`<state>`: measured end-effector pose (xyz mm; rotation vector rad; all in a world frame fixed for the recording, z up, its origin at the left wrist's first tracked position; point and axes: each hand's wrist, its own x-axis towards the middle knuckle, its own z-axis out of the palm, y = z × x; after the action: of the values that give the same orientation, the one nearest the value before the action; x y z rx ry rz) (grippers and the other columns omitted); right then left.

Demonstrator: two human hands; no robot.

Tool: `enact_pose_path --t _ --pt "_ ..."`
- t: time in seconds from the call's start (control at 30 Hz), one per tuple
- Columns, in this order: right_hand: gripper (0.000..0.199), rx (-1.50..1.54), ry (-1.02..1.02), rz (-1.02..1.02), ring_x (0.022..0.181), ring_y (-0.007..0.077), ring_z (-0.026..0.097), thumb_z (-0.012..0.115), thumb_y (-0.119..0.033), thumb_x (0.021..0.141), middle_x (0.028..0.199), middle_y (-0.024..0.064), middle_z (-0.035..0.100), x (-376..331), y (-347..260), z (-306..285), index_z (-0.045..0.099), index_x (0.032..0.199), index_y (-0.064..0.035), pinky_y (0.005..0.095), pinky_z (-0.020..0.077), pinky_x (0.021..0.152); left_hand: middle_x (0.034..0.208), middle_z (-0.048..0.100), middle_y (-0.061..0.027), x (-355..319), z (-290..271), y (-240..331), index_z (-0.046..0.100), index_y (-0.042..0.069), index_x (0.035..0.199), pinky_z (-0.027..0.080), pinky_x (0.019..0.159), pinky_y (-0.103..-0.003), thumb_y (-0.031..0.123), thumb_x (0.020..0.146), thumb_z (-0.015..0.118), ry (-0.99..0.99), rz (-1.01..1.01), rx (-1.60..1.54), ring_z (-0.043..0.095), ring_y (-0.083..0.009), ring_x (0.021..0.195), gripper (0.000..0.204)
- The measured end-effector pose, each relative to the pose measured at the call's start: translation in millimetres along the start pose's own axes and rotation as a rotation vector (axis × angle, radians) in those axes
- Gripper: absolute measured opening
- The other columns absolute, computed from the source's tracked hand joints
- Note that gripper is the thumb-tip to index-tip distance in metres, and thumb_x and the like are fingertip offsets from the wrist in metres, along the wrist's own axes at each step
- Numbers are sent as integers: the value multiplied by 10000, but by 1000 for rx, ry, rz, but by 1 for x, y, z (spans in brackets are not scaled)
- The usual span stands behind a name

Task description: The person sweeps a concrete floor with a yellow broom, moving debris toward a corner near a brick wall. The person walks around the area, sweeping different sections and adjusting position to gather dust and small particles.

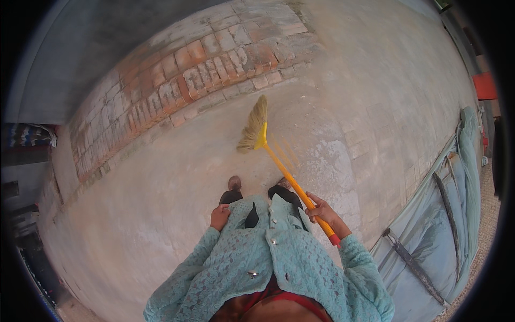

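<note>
A broom (289, 177) with an orange handle, a red end cap and a yellow collar slants across the middle of the view. My right hand (325, 213) wraps round its handle near the capped end. The fan of straw bristles points away to the upper left, over the concrete ground near the brick strip. Close to the front of my teal jacket (236, 263) is my left hand (220, 217), fingers curled at the hem. Whether they pinch the cloth is hidden.
A raised strip of worn bricks (182, 80) runs along the far left. Bluish plastic sheeting (424, 241) lies at the right, weighted by dark poles (416, 268). My shoes (234, 183) stand on grey concrete (161, 198). A red object (485, 86) shows at the right rim.
</note>
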<state>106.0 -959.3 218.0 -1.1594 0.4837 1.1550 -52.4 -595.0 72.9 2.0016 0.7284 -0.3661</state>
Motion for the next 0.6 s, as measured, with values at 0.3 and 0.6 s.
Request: enact_pose_path --t 0.3,0.6 --pt "832 -168 211 34 441 159 502 551 112 617 591 82 527 46 23 -28 177 1343 -44 258 403 396 721 619 -125 -7 -15 7 586 22 944 469 634 -305 153 695 552 -37 -65 -57 598 -200 655 283" --pt "788 -306 516 -294 425 133 465 492 85 636 562 46 482 82 -58 -64 162 1343 -23 248 376 385 703 616 -121 -8 -17 8 579 6 950 469 612 -295 138 699 548 -38 -60 -70 593 -180 631 285"
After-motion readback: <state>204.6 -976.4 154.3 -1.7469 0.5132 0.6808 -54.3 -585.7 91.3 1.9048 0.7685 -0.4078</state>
